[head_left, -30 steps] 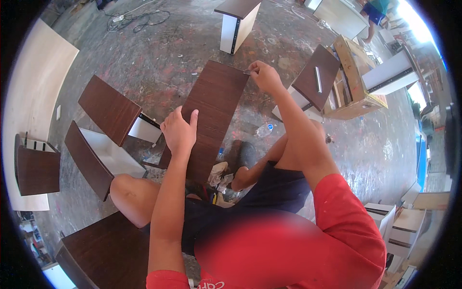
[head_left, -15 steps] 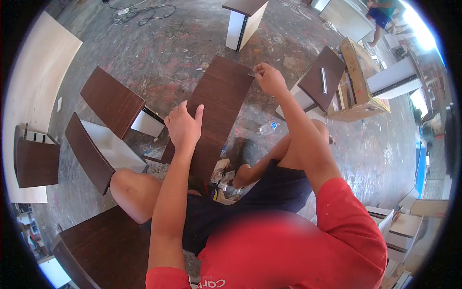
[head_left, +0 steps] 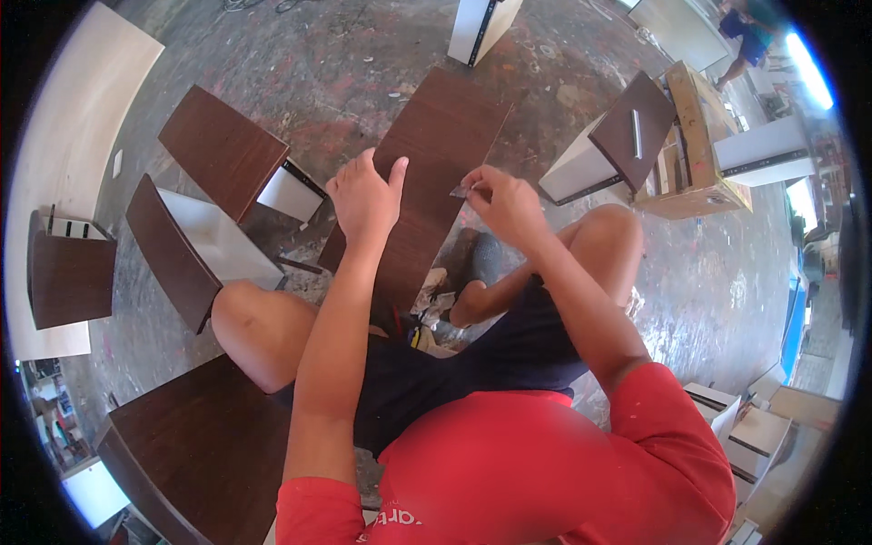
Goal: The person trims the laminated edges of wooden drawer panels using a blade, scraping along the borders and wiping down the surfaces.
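Observation:
A long dark brown wood-grain panel (head_left: 431,154) slants away from me between my legs. My left hand (head_left: 363,198) grips its left edge, with the thumb apart on the face and the fingers bent at the side. Beside the panel's right edge, my right hand (head_left: 509,207) pinches a small thin metal-looking blade (head_left: 460,192) between thumb and fingers. The blade's tip lies over the panel's edge; whether it touches cannot be made out. Under the near end of the panel, crumpled scraps (head_left: 434,289) lie by my foot.
Drawers with brown fronts stand at the left (head_left: 222,150) and right (head_left: 636,127), the right one with a metal strip (head_left: 637,134) on top. A cardboard box (head_left: 695,145) stands beyond it. A brown-topped piece (head_left: 204,454) is near my left knee. Another person (head_left: 749,41) is at far right.
My right hand has come nearer along the panel's right edge, blade still pinched. My left hand keeps its place on the left edge. The whole view has shifted slightly.

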Available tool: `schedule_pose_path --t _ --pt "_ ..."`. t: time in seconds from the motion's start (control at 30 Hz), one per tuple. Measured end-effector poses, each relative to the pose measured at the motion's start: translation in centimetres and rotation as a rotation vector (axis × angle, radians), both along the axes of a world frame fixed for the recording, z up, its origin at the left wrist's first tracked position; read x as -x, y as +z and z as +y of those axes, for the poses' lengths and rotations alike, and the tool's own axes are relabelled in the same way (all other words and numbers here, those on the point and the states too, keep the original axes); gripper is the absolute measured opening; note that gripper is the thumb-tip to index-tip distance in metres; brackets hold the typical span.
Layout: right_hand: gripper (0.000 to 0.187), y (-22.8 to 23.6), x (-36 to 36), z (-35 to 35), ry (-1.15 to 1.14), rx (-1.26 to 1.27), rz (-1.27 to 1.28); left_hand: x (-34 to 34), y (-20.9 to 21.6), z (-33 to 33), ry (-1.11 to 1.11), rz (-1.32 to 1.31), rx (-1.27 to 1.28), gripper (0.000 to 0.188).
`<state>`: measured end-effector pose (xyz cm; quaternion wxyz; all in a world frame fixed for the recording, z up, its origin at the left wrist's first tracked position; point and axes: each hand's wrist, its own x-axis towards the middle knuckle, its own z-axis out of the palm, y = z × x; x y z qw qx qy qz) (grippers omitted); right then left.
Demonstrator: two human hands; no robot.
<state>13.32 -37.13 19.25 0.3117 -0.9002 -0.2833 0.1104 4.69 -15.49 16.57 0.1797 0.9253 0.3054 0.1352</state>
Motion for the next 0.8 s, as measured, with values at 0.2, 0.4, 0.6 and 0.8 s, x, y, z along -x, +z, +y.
schedule_pose_path --t 0.2,0.4,0.6,0.8 --pt "0.015 0.3 8.0 0.3 0.098 -0.101 -0.052 -0.1 -0.2 0.2 -0.003 0.003 0.006 0.068" --pt "0.015 -0.4 13.9 0.3 0.233 -0.111 -0.048 -0.1 -0.6 -0.1 0.003 -0.03 -0.05 0.064" --pt "0.012 -0.2 13.4 0.3 0.178 -0.135 -0.073 -0.2 -0.9 0.1 0.005 -0.035 -0.058 0.064" --pt "0.015 -0.3 14.0 0.1 0.196 -0.116 -0.016 0.0 -0.7 0.1 0.003 -0.012 -0.041 0.065"
